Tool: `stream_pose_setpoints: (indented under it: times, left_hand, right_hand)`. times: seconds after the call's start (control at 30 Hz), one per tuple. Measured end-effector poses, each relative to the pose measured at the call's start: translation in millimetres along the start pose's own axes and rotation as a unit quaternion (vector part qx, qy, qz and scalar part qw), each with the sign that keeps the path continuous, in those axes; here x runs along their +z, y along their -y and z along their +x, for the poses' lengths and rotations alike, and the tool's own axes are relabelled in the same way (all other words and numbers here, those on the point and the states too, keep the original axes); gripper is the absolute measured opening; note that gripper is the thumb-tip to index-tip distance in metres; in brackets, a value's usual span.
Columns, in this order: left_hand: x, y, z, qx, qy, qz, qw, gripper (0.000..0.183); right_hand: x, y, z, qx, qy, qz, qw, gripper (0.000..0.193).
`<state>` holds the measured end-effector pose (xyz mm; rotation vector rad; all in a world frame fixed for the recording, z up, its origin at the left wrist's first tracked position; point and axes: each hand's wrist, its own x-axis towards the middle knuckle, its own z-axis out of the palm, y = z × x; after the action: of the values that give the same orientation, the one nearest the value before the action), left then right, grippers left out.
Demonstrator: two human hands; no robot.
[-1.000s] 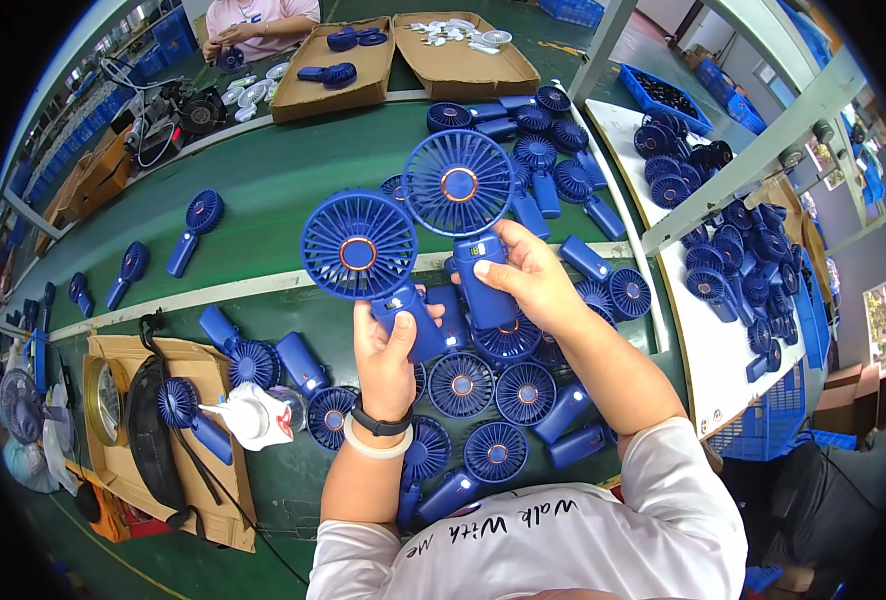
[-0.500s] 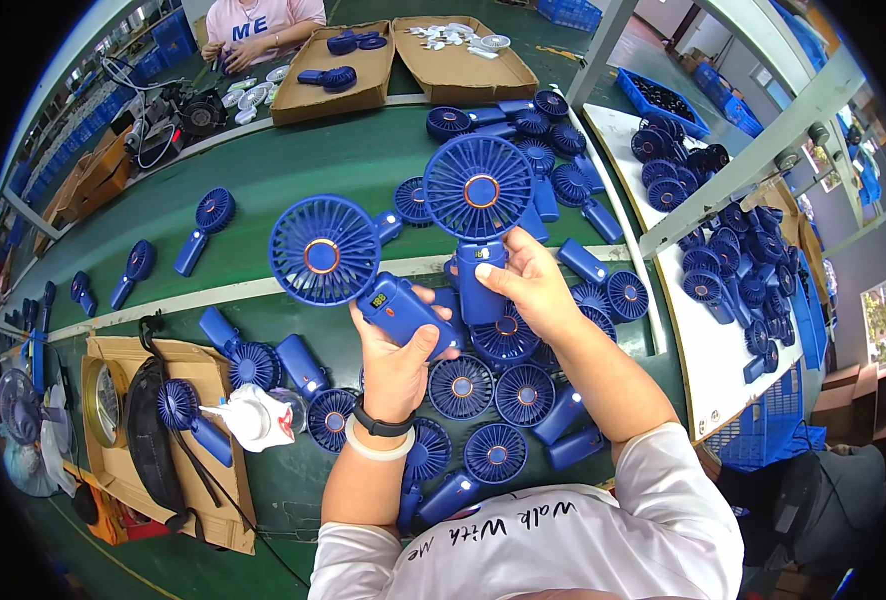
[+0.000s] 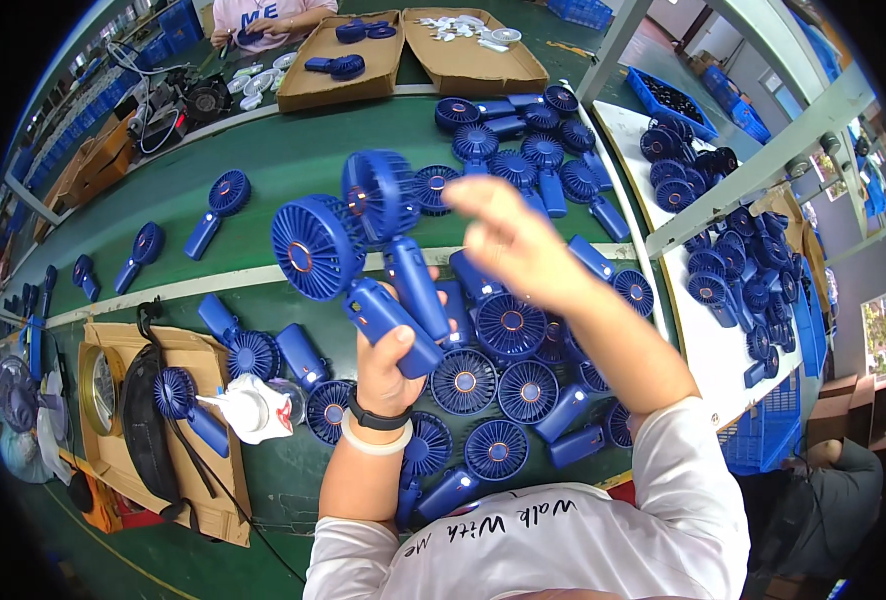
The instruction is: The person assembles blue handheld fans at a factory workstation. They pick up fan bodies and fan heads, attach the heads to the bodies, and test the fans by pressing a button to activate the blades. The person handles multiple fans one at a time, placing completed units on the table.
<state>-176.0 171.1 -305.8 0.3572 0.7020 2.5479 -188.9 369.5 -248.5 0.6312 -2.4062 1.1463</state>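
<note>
My left hand point(image 3: 383, 368) is closed around the handles of two blue handheld fans, held up above the table. The nearer fan point(image 3: 310, 250) has a round grille with an orange ring at its centre, and my thumb presses on its handle. Just behind and to the right stands the second fan point(image 3: 381, 195), its head turned partly edge-on. My right hand point(image 3: 508, 235), blurred by motion, is to the right of both fans with fingers stretched out and nothing in them. Several more blue fans point(image 3: 463, 381) lie on the table below my hands.
Blue fans point(image 3: 225, 195) lie spaced along the green belt point(image 3: 293, 150), with a cluster at its far right. A white side table point(image 3: 698, 365) holds piled fans. At left, a cardboard tray point(image 3: 225, 490) carries a black pouch point(image 3: 148, 440). Another person point(image 3: 273, 18) sits across, beside cardboard boxes.
My right hand has let go of its fan and moved slightly up, its fingers now apart. That fan has moved left into my left hand, alongside the first one.
</note>
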Motion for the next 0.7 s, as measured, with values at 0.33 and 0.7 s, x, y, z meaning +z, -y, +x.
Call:
stream_pose_setpoints:
  times: [0.33,0.7]
  left_hand:
    - [-4.2,-7.7,-5.9,0.064,0.034,0.002,0.997,0.078]
    - [1.0,-5.7,-0.1,0.027,0.091,-0.021,0.995,0.089]
  right_hand:
    - [92.9,-98.1,78.0,0.319,0.248,-0.07,0.912,0.049]
    - [83.2,-169.4,78.7,0.45,0.165,-0.288,0.829,0.055]
